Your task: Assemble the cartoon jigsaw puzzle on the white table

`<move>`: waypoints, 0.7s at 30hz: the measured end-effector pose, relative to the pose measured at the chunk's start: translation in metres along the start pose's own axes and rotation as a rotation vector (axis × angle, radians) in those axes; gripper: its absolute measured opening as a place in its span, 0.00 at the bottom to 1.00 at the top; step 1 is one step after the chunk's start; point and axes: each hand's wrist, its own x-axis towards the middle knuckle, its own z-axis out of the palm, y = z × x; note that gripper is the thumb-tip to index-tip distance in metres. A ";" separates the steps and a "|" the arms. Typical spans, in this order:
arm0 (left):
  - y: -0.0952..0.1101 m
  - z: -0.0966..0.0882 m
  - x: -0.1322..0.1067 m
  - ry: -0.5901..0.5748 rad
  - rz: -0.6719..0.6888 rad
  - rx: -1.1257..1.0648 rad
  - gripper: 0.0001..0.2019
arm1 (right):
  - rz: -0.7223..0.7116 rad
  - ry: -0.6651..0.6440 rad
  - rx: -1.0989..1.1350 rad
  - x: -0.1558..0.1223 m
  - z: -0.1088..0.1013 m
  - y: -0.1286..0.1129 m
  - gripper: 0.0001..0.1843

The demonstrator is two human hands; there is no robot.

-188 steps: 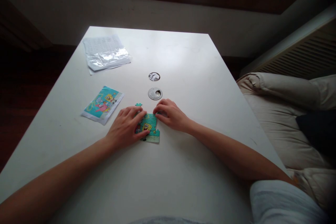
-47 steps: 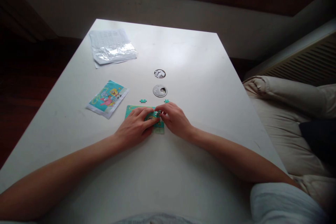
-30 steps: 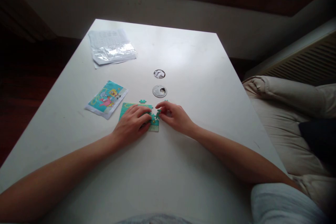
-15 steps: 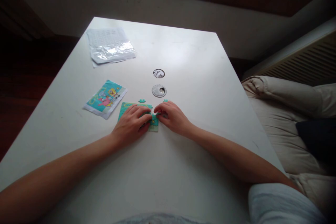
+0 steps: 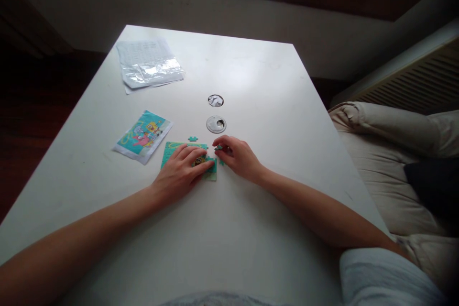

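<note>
A partly joined green jigsaw puzzle lies on the white table. My left hand rests flat over its middle with fingers apart, the thumb reaching across to the right part, so much of the picture is covered. Just right of the puzzle, my right hand pinches a small puzzle piece between thumb and fingers, a little apart from the puzzle's edge. Another green piece shows partly below the right fingertips. Above the puzzle's top edge lies a loose green piece.
A printed cartoon picture sheet lies left of the puzzle. Farther back is a clear plastic bag with papers. Two round cable holes sit in the white table beyond the hands. A beige sofa stands on the right.
My right hand has drawn slightly up from the puzzle's edge and now pinches a piece. My left thumb has stretched to the right over the puzzle. The view has shifted slightly.
</note>
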 end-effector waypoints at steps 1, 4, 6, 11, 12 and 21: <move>0.001 0.000 0.000 -0.006 0.006 0.012 0.17 | 0.024 -0.001 0.041 0.001 -0.001 0.001 0.09; 0.003 -0.002 0.000 -0.023 0.017 0.035 0.19 | 0.061 -0.010 0.143 0.003 -0.005 0.004 0.09; 0.004 -0.004 0.001 -0.032 0.017 0.045 0.18 | 0.067 -0.022 0.212 0.003 -0.006 0.007 0.10; 0.006 -0.006 0.001 -0.014 0.034 0.032 0.17 | 0.083 0.002 0.357 0.004 -0.006 0.011 0.15; 0.006 -0.005 0.001 -0.006 0.047 0.021 0.17 | 0.092 0.018 0.366 0.005 -0.006 0.013 0.15; 0.006 -0.006 0.001 -0.013 0.073 -0.014 0.16 | 0.065 0.039 0.205 0.006 -0.010 0.014 0.11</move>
